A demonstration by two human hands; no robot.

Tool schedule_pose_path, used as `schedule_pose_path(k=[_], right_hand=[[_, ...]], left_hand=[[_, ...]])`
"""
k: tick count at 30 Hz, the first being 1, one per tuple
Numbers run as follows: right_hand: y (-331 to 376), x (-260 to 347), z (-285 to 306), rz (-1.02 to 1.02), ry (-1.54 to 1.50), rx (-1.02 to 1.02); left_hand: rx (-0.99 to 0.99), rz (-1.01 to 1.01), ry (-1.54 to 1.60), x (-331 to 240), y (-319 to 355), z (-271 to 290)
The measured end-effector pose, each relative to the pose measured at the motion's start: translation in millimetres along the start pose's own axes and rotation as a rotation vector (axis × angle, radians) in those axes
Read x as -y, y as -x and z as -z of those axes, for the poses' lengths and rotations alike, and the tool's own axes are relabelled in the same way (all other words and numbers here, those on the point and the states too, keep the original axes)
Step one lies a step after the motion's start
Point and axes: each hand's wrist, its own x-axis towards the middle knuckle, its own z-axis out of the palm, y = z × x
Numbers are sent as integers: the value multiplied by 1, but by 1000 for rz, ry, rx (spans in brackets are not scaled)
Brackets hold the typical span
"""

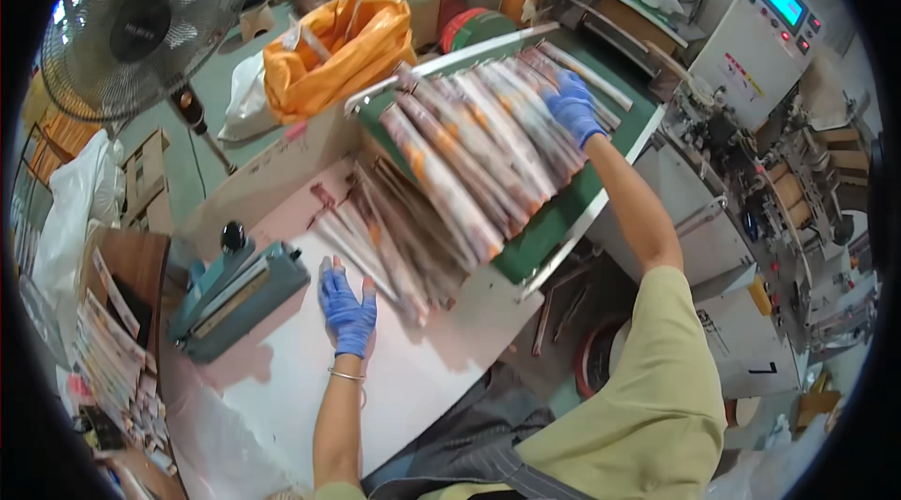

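Observation:
My left hand (349, 312), in a blue glove, lies with fingers stretched out on the white tabletop (404, 397), beside a loose pile of long, slim printed packets (399, 237). Higher up, a slanted green conveyor belt (526, 261) carries a row of similar packets (488, 143), lying side by side and partly overlapping. My right hand (572, 107), also gloved in blue, rests at the right end of this row, its fingers spread against the packets. Neither hand appears to grip anything. What lies under the right palm is hidden.
A grey-green bench sealer (244, 303) with a black knob stands left of my left hand. Beyond the table are an orange sack (338, 54) and a large fan (145, 26). A machine with a blue-screened control panel (774, 21) flanks the belt on the right.

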Motion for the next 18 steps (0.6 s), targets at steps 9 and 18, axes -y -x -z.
schedule_pose_path(k=[9, 18], right_hand=[[-36, -107, -38, -423, 505, 351], [11, 45, -21, 142, -147, 436]], left_hand=[[-37, -5, -94, -5, -28, -46], [-70, 351, 398, -16, -53, -43]])
